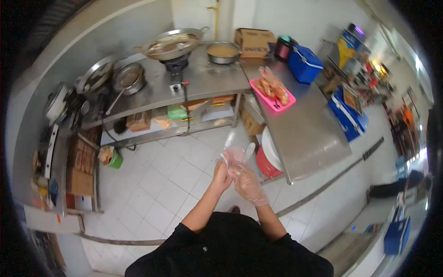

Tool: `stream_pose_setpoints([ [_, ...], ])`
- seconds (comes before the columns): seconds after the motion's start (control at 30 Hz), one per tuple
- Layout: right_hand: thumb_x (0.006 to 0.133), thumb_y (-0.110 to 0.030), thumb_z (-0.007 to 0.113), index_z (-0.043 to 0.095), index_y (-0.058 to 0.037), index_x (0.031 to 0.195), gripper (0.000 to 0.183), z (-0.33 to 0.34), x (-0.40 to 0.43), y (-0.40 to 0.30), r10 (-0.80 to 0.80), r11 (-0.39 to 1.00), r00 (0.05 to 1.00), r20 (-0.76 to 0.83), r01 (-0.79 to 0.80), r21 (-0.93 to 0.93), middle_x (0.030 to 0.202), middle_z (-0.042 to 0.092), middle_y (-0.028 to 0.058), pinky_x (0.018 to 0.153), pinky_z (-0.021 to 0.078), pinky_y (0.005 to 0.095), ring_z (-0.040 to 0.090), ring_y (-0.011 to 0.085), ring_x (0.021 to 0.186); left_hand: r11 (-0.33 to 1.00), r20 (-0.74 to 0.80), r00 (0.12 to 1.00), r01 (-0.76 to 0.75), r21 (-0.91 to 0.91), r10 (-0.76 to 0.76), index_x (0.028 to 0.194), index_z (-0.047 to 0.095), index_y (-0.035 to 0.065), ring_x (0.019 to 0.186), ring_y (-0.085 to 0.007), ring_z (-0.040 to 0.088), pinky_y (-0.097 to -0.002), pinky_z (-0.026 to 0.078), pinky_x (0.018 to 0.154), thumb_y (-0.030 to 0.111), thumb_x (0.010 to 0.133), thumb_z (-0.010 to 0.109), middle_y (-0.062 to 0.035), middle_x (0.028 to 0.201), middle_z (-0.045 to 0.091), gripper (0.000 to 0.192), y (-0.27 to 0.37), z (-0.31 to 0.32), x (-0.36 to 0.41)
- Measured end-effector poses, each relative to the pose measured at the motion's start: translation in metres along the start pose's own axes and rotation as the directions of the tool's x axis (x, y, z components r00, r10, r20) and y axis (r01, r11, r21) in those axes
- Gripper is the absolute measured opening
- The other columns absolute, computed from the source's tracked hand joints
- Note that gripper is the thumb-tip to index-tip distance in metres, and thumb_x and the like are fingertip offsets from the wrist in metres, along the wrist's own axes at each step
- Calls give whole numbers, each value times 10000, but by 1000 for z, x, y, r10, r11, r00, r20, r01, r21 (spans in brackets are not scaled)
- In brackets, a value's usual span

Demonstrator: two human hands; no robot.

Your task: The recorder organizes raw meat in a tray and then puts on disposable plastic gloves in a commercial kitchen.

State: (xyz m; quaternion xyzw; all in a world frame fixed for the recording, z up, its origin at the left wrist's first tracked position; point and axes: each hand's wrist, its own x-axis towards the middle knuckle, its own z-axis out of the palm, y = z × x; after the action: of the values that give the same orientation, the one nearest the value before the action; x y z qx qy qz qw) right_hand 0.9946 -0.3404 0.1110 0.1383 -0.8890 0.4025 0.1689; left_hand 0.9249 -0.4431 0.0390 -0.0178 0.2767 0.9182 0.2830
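Observation:
My left hand is bare and pinches a thin, crumpled piece of clear plastic film in front of my body. It looks like a disposable glove, but blur leaves this uncertain. Over my right hand is a loose clear plastic glove that reaches the wrist. The right hand's fingers meet the left at the film; whether they grip it cannot be made out. Both hands are over the tiled floor, left of a steel table. On that table a pink plastic basket holds bagged food.
A large wok sits on a burner on the steel counter, near a round pan. A ladle rests in a pot. A blue cooler box stands beyond the basket; a red tub is under the table.

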Motion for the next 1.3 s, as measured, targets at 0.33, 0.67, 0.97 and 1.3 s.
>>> stream_pose_setpoints([
  [0.33, 874, -67, 534, 606, -16, 1090, 234, -2, 25, 24, -144, 980, 973, 178, 115, 165, 1132, 610, 238, 890, 459, 482, 567, 437, 1047, 980, 94, 995, -2, -201, 22, 1377, 390, 59, 1173, -250, 567, -331, 510, 928, 447, 1014, 421, -163, 1332, 542, 532, 2, -10, 9],
  [0.67, 857, -81, 607, 614, 1, 942, 118, 13, 13, 45, 12, 982, 945, 326, -72, 173, 914, 645, 193, 813, 491, 417, 622, 357, 852, 971, -6, 972, -236, -49, 236, 1402, 375, 7, 1316, -292, 455, -420, 418, 1054, 511, 1002, 387, -164, 1382, 500, 644, -6, -35, 5],
  [0.97, 908, -223, 653, 603, -32, 1121, 290, 7, -28, 101, 666, 561, 746, 9, -508, 654, 973, 648, 44, 813, 487, 333, 613, 180, 926, 967, 166, 986, 63, -246, -22, 1459, 316, 5, 1382, -374, 367, -562, 324, 1115, 393, 1024, 375, -237, 1475, 388, 586, 22, 3, -46],
  [1.3, 882, -150, 660, 604, -5, 1166, 324, 20, -32, 87, 747, 135, 644, 164, -388, 912, 942, 626, 37, 706, 498, 305, 599, 146, 836, 963, -59, 994, -69, 261, 88, 1418, 375, 1, 1304, -337, 466, -529, 388, 1083, 387, 1007, 487, -223, 1395, 472, 575, 13, 11, -72],
])
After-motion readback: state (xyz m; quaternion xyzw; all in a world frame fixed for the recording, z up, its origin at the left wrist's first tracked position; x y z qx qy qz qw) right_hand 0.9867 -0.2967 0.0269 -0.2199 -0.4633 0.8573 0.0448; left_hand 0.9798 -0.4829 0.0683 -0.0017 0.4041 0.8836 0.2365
